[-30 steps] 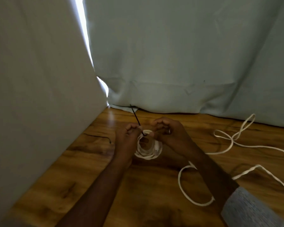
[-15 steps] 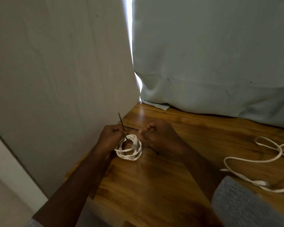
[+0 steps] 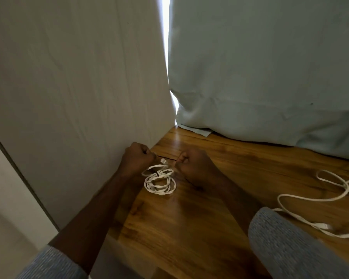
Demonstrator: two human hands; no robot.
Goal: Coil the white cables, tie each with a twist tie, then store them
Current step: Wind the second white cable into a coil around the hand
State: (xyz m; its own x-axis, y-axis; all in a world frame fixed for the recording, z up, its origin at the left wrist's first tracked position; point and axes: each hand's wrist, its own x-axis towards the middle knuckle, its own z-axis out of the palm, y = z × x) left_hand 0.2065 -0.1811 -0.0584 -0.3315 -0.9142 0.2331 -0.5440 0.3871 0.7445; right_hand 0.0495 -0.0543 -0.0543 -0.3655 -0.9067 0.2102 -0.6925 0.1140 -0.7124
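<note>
Pulling the twist tie (image 3: 157,173) taut, the left hand (image 3: 137,158) and right hand (image 3: 191,164) each close their grip on one tie end. The coiled cable (image 3: 159,181) rests on the table (image 3: 189,228). Uneven tension may slip the tie off, releasing loops. A second cable (image 3: 310,200) lies uncoiled.

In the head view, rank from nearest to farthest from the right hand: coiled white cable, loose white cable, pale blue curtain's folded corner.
From the right hand:
1. Coiled white cable, just to its left.
2. Pale blue curtain's folded corner, behind it.
3. Loose white cable, far right on the wooden surface.
</note>
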